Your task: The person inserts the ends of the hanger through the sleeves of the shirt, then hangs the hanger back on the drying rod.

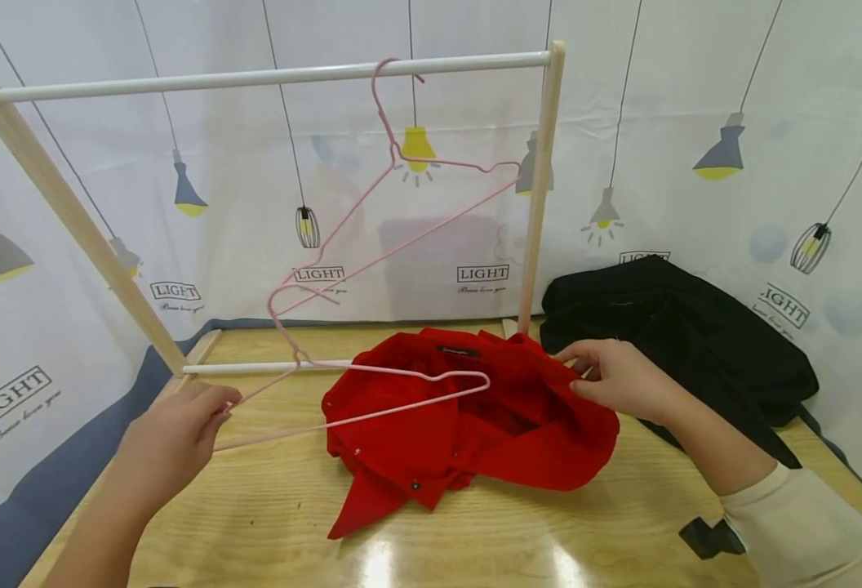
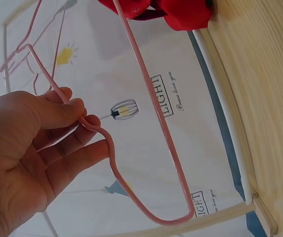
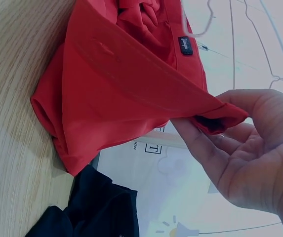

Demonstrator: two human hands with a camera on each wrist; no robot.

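My left hand pinches one shoulder of a pink wire hanger between thumb and fingers, as the left wrist view shows up close. The hanger's other end reaches over a red garment with a dark neck label, bunched up on the wooden table. My right hand pinches the garment's upper right edge. In the right wrist view the red cloth is lifted and folds between thumb and fingers. Whether the hanger touches the cloth I cannot tell.
A wooden rack with a white top bar stands behind, with a second pink hanger on it. A black garment lies at the back right. A small black piece sits on the table near my right sleeve.
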